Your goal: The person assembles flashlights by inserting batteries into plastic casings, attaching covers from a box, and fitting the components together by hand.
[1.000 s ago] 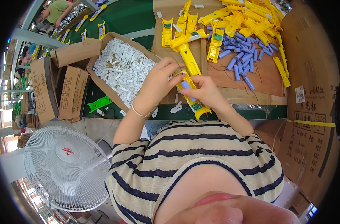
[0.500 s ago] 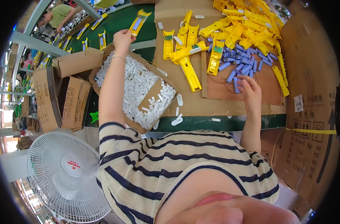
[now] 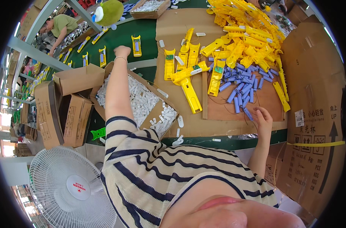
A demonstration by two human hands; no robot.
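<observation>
My left hand (image 3: 122, 51) is over the green conveyor belt (image 3: 146, 28), curled in like a fist, with nothing visible in it. Just right of it, a yellow plastic casing (image 3: 137, 46) holding a purple-blue battery lies on the belt, apart from the hand. My right hand (image 3: 263, 117) hovers by the near edge of a brown board (image 3: 226, 110), its fingers loosely bent, apart and holding nothing. Nearest its fingertips is a single battery (image 3: 248, 114); a pile of loose batteries (image 3: 239, 81) lies beyond. Several yellow casings (image 3: 191, 95), some with green circuit boards, lie left of the board.
A carton of small white parts (image 3: 140, 102) sits under my left forearm. A heap of yellow casings (image 3: 252, 38) rises at the far right, beside a tall cardboard wall (image 3: 313, 98). A white fan (image 3: 76, 186) stands lower left. Another person (image 3: 63, 28) works far left.
My left hand has let go of the casing, which now lies on the belt, and moved slightly left. My right hand has drawn a little nearer to my body in the picture.
</observation>
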